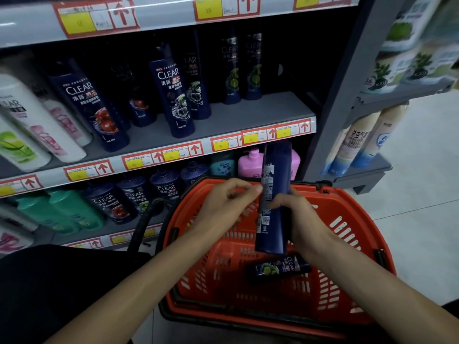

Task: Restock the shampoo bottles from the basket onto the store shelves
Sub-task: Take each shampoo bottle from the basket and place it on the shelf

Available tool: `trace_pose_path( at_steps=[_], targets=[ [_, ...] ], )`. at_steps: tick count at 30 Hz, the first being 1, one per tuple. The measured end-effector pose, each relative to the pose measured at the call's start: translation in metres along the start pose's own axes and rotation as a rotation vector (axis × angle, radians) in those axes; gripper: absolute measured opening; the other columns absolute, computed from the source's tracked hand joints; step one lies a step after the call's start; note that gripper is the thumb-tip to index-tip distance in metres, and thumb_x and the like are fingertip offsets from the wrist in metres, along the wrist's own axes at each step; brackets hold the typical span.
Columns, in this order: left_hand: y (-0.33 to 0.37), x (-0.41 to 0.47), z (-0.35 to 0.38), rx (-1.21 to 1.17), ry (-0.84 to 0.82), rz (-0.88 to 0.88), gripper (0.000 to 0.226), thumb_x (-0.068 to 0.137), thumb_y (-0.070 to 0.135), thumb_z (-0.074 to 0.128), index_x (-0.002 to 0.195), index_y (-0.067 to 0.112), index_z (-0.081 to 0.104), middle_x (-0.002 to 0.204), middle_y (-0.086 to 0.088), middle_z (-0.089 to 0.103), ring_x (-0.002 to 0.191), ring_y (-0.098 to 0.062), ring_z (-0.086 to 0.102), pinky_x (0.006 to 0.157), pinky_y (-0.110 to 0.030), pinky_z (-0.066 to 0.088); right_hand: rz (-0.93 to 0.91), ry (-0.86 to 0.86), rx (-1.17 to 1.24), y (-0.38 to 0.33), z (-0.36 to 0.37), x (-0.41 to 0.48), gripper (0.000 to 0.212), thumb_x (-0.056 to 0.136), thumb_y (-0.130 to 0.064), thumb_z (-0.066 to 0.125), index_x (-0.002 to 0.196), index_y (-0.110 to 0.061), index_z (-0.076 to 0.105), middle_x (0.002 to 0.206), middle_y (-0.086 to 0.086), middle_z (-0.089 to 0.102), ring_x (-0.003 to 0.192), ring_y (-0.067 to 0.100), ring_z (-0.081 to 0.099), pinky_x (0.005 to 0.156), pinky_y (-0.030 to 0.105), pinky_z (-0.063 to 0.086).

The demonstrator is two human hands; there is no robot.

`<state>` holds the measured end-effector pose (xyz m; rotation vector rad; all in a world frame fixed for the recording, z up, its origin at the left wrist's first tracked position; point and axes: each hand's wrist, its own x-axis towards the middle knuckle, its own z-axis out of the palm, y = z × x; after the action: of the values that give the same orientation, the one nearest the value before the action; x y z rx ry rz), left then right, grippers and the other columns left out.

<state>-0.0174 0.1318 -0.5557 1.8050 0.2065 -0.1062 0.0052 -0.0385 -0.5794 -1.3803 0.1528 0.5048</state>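
Note:
A dark blue shampoo bottle (273, 194) stands upright above the red basket (352, 212), its back label facing me. My right hand (298, 217) grips its lower right side. My left hand (223, 204) pinches the bottle's left edge with thumb and fingertips. One more dark shampoo bottle (278, 269) lies flat on the basket floor, just below the held one. The middle shelf (260, 112) carries dark Clear bottles (171, 90), with bare grey board at its right end.
White and green bottles (37, 125) crowd the shelf's left. The lower shelf holds dark, teal and pink bottles (250, 162). A grey upright (347, 83) divides this bay from a side rack of spray cans (360, 142). Pale floor lies to the right.

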Motion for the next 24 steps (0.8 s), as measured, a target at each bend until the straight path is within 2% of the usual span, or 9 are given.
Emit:
trace_pose_path(
  at_steps=[6,9,12,13,15,18,20,22,24],
  targets=[
    [0.016,0.009,0.008,-0.031,-0.027,0.03,0.026,0.094,0.053,0.068,0.109,0.033,0.075,0.104,0.003,0.077,0.098,-0.016,0.074,0.084,-0.042,0.062,-0.186,0.035,-0.115,-0.014,0.008,-0.01,0.047,0.078,-0.009,0.06,0.118,-0.032,0.065,0.092,0.002,0.071,0.089,0.023,0.066,0.077,0.037,0.053],
    [0.03,0.014,0.013,-0.032,-0.018,0.047,0.028,0.094,0.053,0.068,0.109,0.032,0.077,0.106,0.007,0.078,0.097,-0.009,0.074,0.081,-0.033,0.06,-0.339,0.082,-0.233,-0.019,0.008,-0.012,0.067,0.081,-0.009,0.069,0.134,-0.046,0.052,0.104,-0.004,0.072,0.093,0.013,0.07,0.08,0.031,0.059],
    [0.043,0.018,0.019,-0.065,-0.026,0.062,0.029,0.093,0.047,0.072,0.114,0.028,0.075,0.102,0.004,0.08,0.092,-0.007,0.075,0.072,-0.022,0.052,-0.48,0.156,-0.357,-0.023,0.005,-0.014,0.089,0.081,-0.014,0.079,0.134,-0.069,0.031,0.099,-0.016,0.07,0.089,0.004,0.071,0.076,0.027,0.061],
    [0.048,0.02,0.02,-0.078,-0.024,0.06,0.031,0.091,0.045,0.074,0.116,0.027,0.075,0.101,0.002,0.08,0.091,-0.009,0.076,0.072,-0.022,0.052,-0.51,0.186,-0.41,-0.025,0.004,-0.014,0.093,0.081,-0.02,0.081,0.139,-0.068,0.027,0.098,-0.02,0.069,0.088,0.0,0.07,0.074,0.026,0.061],
    [0.054,0.025,0.023,-0.1,-0.017,0.054,0.037,0.088,0.04,0.08,0.121,0.024,0.073,0.1,0.0,0.08,0.09,-0.009,0.077,0.073,-0.024,0.054,-0.564,0.269,-0.541,-0.029,0.003,-0.013,0.103,0.079,-0.032,0.084,0.155,-0.052,0.019,0.097,-0.027,0.066,0.089,-0.006,0.068,0.074,0.023,0.06],
    [0.06,0.031,0.027,-0.14,-0.024,0.094,0.035,0.089,0.027,0.08,0.122,0.02,0.073,0.099,-0.001,0.08,0.088,-0.009,0.077,0.066,-0.016,0.054,-0.629,0.359,-0.661,-0.035,0.0,-0.01,0.112,0.076,-0.04,0.087,0.16,-0.038,0.013,0.092,-0.027,0.062,0.082,-0.007,0.066,0.072,0.017,0.056],
    [0.061,0.035,0.029,-0.172,-0.027,0.126,0.032,0.092,0.022,0.077,0.124,0.019,0.072,0.101,-0.001,0.081,0.092,-0.012,0.077,0.073,-0.02,0.058,-0.626,0.409,-0.688,-0.039,-0.001,-0.008,0.117,0.072,-0.049,0.087,0.161,-0.034,0.012,0.093,-0.024,0.061,0.079,-0.005,0.064,0.069,0.019,0.055],
    [0.061,0.04,0.03,-0.209,-0.01,0.158,0.031,0.095,0.02,0.074,0.126,0.019,0.072,0.103,-0.001,0.081,0.096,-0.016,0.077,0.079,-0.026,0.059,-0.613,0.435,-0.698,-0.044,-0.003,-0.003,0.116,0.069,-0.054,0.088,0.159,-0.029,0.019,0.104,-0.016,0.065,0.086,0.003,0.066,0.072,0.026,0.058],
    [0.059,0.047,0.03,-0.249,0.021,0.184,0.03,0.097,0.019,0.072,0.127,0.019,0.071,0.105,-0.002,0.08,0.098,-0.018,0.077,0.078,-0.028,0.059,-0.592,0.423,-0.676,-0.048,-0.004,0.005,0.1,0.067,-0.05,0.09,0.148,-0.023,0.037,0.11,-0.012,0.064,0.091,0.005,0.065,0.077,0.028,0.057]
  ],
)
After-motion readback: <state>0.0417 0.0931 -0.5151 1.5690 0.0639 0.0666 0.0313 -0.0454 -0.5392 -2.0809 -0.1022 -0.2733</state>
